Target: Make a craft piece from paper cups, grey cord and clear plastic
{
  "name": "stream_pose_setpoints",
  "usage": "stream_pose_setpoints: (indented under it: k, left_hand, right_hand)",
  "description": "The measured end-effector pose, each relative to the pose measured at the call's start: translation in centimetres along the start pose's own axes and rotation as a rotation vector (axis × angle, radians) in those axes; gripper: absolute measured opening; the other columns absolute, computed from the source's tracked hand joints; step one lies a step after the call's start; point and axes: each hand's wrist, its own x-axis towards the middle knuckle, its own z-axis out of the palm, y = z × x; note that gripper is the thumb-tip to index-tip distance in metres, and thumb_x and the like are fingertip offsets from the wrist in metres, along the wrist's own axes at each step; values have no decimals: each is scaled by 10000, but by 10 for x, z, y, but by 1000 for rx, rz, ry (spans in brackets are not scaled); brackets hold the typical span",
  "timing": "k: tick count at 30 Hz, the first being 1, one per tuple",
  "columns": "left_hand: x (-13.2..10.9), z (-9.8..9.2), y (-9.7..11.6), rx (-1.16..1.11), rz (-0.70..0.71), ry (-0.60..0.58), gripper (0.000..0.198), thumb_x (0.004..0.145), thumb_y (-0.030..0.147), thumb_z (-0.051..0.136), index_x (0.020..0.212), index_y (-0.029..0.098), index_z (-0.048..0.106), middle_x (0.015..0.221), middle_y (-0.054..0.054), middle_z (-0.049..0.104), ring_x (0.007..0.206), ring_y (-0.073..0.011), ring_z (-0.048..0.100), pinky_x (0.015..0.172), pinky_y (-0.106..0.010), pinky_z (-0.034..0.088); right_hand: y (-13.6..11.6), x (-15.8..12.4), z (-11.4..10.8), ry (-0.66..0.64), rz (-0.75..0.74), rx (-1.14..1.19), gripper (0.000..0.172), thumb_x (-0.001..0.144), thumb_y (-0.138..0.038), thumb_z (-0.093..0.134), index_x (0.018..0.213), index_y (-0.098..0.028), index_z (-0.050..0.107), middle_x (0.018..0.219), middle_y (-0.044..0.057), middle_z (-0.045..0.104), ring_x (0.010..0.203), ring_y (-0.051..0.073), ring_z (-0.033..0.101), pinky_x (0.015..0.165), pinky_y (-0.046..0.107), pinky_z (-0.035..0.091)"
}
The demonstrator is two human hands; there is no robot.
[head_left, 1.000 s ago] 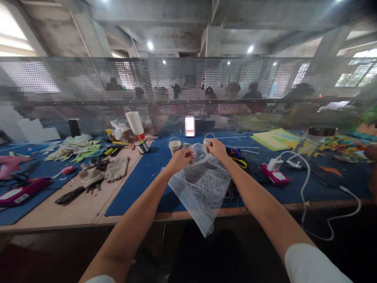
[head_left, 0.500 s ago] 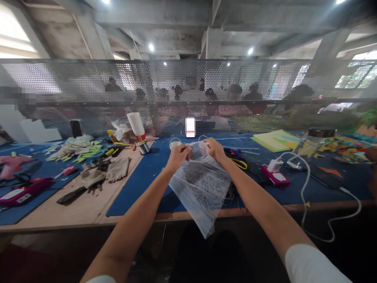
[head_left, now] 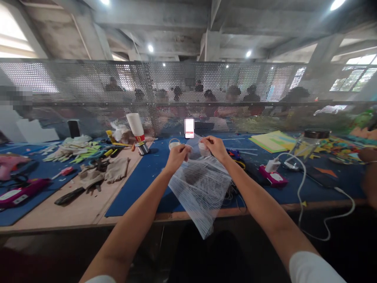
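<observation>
A translucent, streaky plastic bag (head_left: pixel 203 192) hangs from both hands over the table's front edge, its lower corner pointing down. My left hand (head_left: pixel 178 157) is closed, pinching the bag's upper left edge between thumb and fingers. On the upper right edge, my right hand (head_left: pixel 216 148) pinches the thin film, its fingertips close together. Just beyond the left fingers stands a small white cup (head_left: pixel 174 144) with a loop handle. A second whitish cup shape (head_left: pixel 203 149) shows beside the right fingertips, partly covered by film and fingers.
Left lie worn gloves (head_left: pixel 118 169), a pink glue gun (head_left: pixel 10 166) and a stack of paper cups (head_left: pixel 135 125). A lit phone (head_left: pixel 189 128) stands ahead, before a perforated metal screen (head_left: pixel 176 78). Right are a magenta power strip (head_left: pixel 273 177), white cable (head_left: pixel 299 188), glass jar (head_left: pixel 309 145) and coloured sheets (head_left: pixel 272 141).
My right fingers have shifted slightly on the bag's upper edge, and more of the cup shape beside them shows. The left hand keeps its pinch. The view has turned a little to the right.
</observation>
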Motion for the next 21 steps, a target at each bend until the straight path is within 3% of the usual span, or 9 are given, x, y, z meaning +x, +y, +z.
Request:
stream_pose_setpoints:
  k: [7,14,21]
  left_hand:
    - [-1,0,4,19,33,2,304,912,373,536,749,156,673,454,30,534,439,-98,493,507,-217,377]
    - [-1,-1,2,-19,18,2,335,915,424,551,754,159,679,437,32,515,420,-96,460,487,-216,350]
    - [-1,-1,5,-91,-11,61,422,943,484,519,696,167,649,416,34,474,402,-96,420,487,-233,346]
  right_hand:
    - [-2,-5,0,97,-15,-68,461,955,-593,512,852,-198,725,493,-37,506,487,137,488,545,264,394]
    - [1,-6,0,143,13,-39,447,912,-630,577,831,-208,699,515,-29,545,483,141,508,541,264,418]
    - [-6,-9,0,32,26,14,454,923,-623,546,835,-196,672,527,-27,568,444,122,469,501,256,397]
